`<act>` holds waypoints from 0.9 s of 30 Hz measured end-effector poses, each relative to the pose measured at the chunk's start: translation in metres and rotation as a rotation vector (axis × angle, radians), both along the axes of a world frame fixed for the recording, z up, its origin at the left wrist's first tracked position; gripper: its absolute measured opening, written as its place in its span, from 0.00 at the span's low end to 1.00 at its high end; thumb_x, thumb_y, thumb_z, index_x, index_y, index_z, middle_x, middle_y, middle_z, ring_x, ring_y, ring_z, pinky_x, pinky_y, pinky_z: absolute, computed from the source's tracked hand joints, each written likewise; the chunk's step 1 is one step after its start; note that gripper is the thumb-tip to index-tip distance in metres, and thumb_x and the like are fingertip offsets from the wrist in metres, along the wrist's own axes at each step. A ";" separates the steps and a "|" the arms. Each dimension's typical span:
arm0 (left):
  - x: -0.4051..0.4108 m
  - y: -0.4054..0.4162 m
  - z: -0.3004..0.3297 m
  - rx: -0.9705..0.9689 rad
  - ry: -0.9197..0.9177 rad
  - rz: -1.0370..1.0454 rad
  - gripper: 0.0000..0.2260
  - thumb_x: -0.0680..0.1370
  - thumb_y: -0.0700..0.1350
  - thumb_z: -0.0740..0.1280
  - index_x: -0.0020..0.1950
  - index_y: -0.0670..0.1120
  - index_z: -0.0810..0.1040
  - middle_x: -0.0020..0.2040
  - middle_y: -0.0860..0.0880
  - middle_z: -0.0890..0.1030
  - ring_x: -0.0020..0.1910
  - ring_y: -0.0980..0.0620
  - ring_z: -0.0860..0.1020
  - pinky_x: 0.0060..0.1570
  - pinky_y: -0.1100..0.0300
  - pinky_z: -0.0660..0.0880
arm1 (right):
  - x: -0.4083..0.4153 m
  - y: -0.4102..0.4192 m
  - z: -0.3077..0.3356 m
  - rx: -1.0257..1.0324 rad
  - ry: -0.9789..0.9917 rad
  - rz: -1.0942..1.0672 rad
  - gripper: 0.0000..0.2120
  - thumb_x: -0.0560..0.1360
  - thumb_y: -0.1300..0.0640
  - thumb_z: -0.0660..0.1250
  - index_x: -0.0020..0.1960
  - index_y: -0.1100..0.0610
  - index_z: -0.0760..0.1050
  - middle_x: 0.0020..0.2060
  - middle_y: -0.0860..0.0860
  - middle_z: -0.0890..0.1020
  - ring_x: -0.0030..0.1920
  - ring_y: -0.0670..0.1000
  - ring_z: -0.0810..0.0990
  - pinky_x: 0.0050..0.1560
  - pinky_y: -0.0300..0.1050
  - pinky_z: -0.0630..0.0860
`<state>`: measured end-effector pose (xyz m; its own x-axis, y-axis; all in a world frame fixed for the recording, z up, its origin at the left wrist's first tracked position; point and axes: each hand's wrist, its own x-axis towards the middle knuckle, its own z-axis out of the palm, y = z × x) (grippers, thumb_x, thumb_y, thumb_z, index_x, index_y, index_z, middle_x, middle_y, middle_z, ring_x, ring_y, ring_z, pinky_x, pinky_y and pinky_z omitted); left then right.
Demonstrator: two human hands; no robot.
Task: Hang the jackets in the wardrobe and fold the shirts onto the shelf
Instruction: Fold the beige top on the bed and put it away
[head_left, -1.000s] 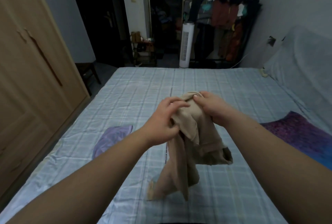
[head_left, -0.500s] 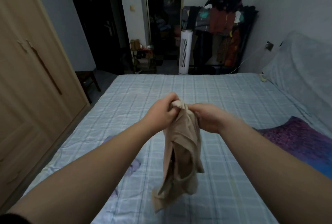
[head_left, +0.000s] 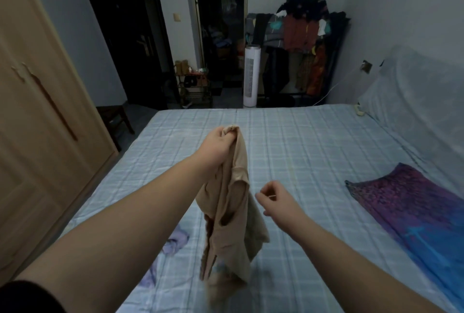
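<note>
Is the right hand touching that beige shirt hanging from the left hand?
Apart. The head view shows blue checked bedsheet between the right hand and beige shirt.

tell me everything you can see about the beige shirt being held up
The beige shirt looks like thin, soft fabric with short sleeves. It hangs bunched and crumpled, unfolded, from the left hand, which grips its top end in a fist. Its lower end reaches down to the checked bed sheet. The right hand is beside it, not touching.
</note>
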<state>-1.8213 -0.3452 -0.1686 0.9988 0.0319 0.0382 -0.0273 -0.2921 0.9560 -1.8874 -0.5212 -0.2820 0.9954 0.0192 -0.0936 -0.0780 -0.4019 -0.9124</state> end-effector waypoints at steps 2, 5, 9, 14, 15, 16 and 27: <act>0.002 -0.003 0.001 -0.004 0.012 -0.031 0.15 0.79 0.54 0.64 0.47 0.42 0.76 0.43 0.39 0.79 0.43 0.43 0.79 0.44 0.49 0.76 | -0.009 0.003 -0.011 -0.099 0.036 0.111 0.20 0.69 0.40 0.72 0.50 0.52 0.72 0.43 0.49 0.79 0.44 0.49 0.79 0.52 0.55 0.79; 0.005 -0.007 0.002 -0.025 0.040 -0.033 0.13 0.82 0.51 0.62 0.47 0.42 0.76 0.40 0.42 0.78 0.40 0.45 0.77 0.38 0.54 0.72 | -0.015 0.011 -0.020 -0.158 0.137 0.236 0.32 0.65 0.35 0.74 0.59 0.52 0.68 0.51 0.46 0.78 0.51 0.47 0.79 0.50 0.45 0.78; 0.003 -0.012 0.001 -0.116 0.105 -0.032 0.12 0.83 0.50 0.59 0.46 0.44 0.76 0.42 0.42 0.79 0.41 0.45 0.78 0.40 0.54 0.75 | -0.014 0.019 -0.025 -0.136 0.164 0.169 0.32 0.67 0.43 0.76 0.59 0.50 0.60 0.52 0.46 0.77 0.50 0.46 0.79 0.42 0.38 0.73; -0.004 -0.003 -0.005 -0.127 0.101 0.002 0.11 0.83 0.50 0.59 0.51 0.46 0.77 0.47 0.46 0.80 0.46 0.48 0.78 0.43 0.54 0.76 | -0.002 0.013 -0.036 -0.196 0.153 -0.039 0.14 0.72 0.51 0.68 0.53 0.54 0.68 0.42 0.49 0.80 0.43 0.52 0.79 0.42 0.48 0.74; -0.004 0.001 -0.006 -0.117 0.100 0.009 0.11 0.83 0.50 0.58 0.47 0.48 0.76 0.45 0.47 0.79 0.45 0.49 0.78 0.42 0.56 0.75 | 0.004 0.008 -0.037 -0.225 0.148 -0.066 0.07 0.72 0.55 0.65 0.50 0.55 0.72 0.41 0.51 0.81 0.42 0.54 0.79 0.43 0.49 0.75; -0.005 0.007 -0.006 -0.082 0.077 0.021 0.11 0.83 0.50 0.58 0.44 0.49 0.75 0.42 0.48 0.78 0.42 0.51 0.77 0.40 0.59 0.73 | 0.010 0.004 -0.036 -0.215 0.147 -0.098 0.04 0.72 0.59 0.64 0.46 0.57 0.75 0.38 0.53 0.81 0.42 0.55 0.80 0.43 0.50 0.77; -0.005 0.040 -0.054 0.690 0.285 0.090 0.32 0.73 0.53 0.73 0.72 0.48 0.64 0.68 0.42 0.64 0.62 0.42 0.72 0.55 0.55 0.73 | 0.048 0.000 0.033 0.659 0.365 -0.008 0.05 0.78 0.63 0.64 0.51 0.61 0.78 0.40 0.57 0.82 0.42 0.56 0.80 0.43 0.49 0.76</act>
